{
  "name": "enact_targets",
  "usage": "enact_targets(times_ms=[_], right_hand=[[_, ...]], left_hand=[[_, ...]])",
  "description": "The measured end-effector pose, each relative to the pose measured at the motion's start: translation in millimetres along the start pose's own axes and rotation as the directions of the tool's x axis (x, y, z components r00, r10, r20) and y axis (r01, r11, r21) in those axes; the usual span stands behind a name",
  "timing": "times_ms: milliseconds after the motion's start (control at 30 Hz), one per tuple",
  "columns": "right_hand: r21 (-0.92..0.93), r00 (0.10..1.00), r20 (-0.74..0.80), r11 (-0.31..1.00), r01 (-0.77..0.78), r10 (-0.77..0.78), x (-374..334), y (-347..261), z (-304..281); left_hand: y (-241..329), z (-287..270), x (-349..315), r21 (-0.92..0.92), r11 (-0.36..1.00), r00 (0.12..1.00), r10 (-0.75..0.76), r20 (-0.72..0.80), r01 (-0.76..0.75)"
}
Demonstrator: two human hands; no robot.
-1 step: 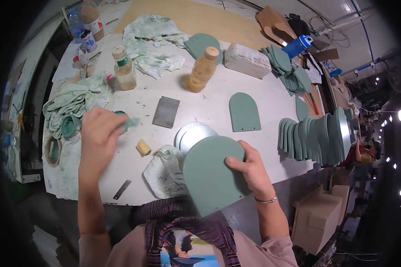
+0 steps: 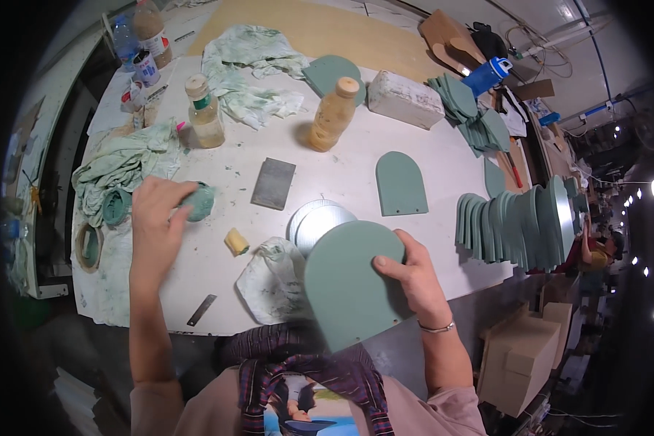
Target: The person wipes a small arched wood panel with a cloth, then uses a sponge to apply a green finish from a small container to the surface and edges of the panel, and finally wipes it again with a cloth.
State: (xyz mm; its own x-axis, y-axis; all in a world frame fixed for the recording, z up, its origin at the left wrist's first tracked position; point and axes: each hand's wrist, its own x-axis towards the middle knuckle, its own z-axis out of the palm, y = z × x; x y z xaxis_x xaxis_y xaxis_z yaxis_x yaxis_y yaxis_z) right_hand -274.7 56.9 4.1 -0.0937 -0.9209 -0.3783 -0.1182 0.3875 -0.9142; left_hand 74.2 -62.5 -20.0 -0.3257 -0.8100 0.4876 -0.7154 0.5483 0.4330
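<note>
My right hand (image 2: 411,280) grips a green arch-shaped board (image 2: 352,280) by its right edge, thumb on the face. The board is tilted, with two small holes near its straight edge. My left hand (image 2: 156,214) is closed, fingertips pinched at the near left side of a small round tub of green paste (image 2: 202,202). Whatever the fingertips hold there, if anything, cannot be made out. Behind the board lie shiny round metal discs (image 2: 323,224). A crumpled, stained white cloth (image 2: 272,280) and a yellow sponge piece (image 2: 235,241) lie between my hands.
A grey rectangular block (image 2: 273,183) and another green arch board (image 2: 402,183) lie farther back. Two bottles (image 2: 334,115) stand beyond them. At right is a row of stacked green boards (image 2: 512,225). Stained rags (image 2: 127,163) and a metal strip (image 2: 201,309) are at left.
My left hand has shifted slightly, its fingertips now at the tub's side. The blurred green bit at its fingertips no longer shows apart from the tub. My right hand keeps its hold on the board.
</note>
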Motion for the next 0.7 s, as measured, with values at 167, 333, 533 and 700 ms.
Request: enact_targets(times_ms=[167, 333, 533, 700], right_hand=[[0.205, 0.99, -0.139, 0.978, 0.027, 0.002, -1.9, 14.0, -2.8], [0.25, 0.965, -0.261, 0.968, 0.026, 0.042, -8.3, 27.5, -2.1], [0.303, 0.949, -0.308, 0.953, 0.03, 0.068, -19.0, 43.6, -8.7], [0.269, 0.951, -0.305, 0.962, 0.042, 0.044, -23.4, 41.1, 0.8]], left_hand=[[-87.1, 45.6, -72.4, 0.001, 0.951, 0.951, -0.308, -0.03, 0.308], [-79.2, 67.1, -76.3, 0.158, 0.964, 0.977, -0.206, -0.061, 0.214], [47.3, 83.0, -84.7, -0.22, 0.975, 0.964, 0.087, 0.253, -0.03], [52.6, 114.2, -122.0, -0.233, 0.972, 0.923, 0.064, 0.379, 0.028]])
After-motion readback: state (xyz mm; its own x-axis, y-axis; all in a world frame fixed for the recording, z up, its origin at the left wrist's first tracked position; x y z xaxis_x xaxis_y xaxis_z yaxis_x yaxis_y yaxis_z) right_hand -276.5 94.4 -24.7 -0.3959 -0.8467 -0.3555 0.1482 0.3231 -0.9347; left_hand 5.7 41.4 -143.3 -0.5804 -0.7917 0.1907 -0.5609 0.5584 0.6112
